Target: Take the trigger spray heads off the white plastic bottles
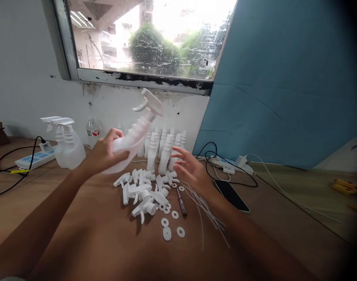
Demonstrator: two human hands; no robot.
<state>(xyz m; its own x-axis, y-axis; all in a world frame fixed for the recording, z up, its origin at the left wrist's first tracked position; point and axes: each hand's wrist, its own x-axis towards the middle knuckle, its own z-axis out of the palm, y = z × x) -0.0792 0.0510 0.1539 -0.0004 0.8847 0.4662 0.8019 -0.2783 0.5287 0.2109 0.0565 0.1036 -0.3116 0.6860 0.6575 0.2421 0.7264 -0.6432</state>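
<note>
My left hand (108, 150) is wrapped round the body of a white spray bottle (134, 134), tilted to the right with its trigger head on top. Nothing is in my right hand (191, 168); its fingers are apart, close to the front of a group of headless white bottles (165, 152). Below both hands lies a pile of loose white trigger heads (141, 191). Several flat white washers (175, 214) are scattered to its right, by a screwdriver (181, 203). Thin white tubes (206, 210) lie partly under my right forearm.
At the left stand spray bottles with heads (68, 146) beside a power strip (34, 157) and black cable. A clear labelled bottle (92, 130) is by the wall. On the right are a phone (231, 195), another power strip (234, 164) and yellow objects (347, 186).
</note>
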